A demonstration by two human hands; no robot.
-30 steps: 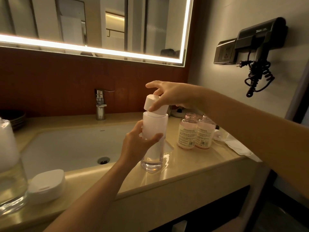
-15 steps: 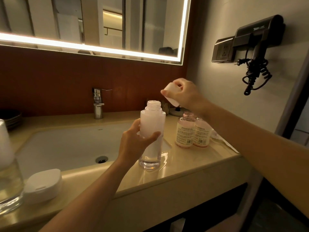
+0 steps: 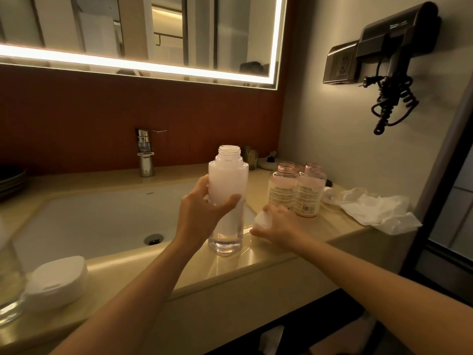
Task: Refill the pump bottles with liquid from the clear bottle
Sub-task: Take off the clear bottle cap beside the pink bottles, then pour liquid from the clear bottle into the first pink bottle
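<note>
The tall clear bottle point(image 3: 227, 190) stands upright on the beige counter point(image 3: 268, 262) by the sink's right edge, its neck uncapped and white-pink liquid inside. My left hand point(image 3: 202, 216) is wrapped around its middle. My right hand point(image 3: 276, 226) rests low on the counter just right of the bottle, closed on the white cap point(image 3: 263, 220). Behind that hand stand two small pink pump bottles point(image 3: 284, 188) point(image 3: 311, 190), side by side with their necks uncapped and labels facing me.
The white sink basin point(image 3: 97, 221) and chrome tap point(image 3: 146, 152) lie to the left. A white lidded dish point(image 3: 57, 278) and a glass point(image 3: 10, 285) sit at the front left. Crumpled plastic wrap point(image 3: 376, 208) lies at the right. A hairdryer point(image 3: 394, 47) hangs on the wall.
My right hand lifted the white cap off the clear bottle, swung it to the right, and brought it down to the counter beside the bottle. My left hand kept its hold.
</note>
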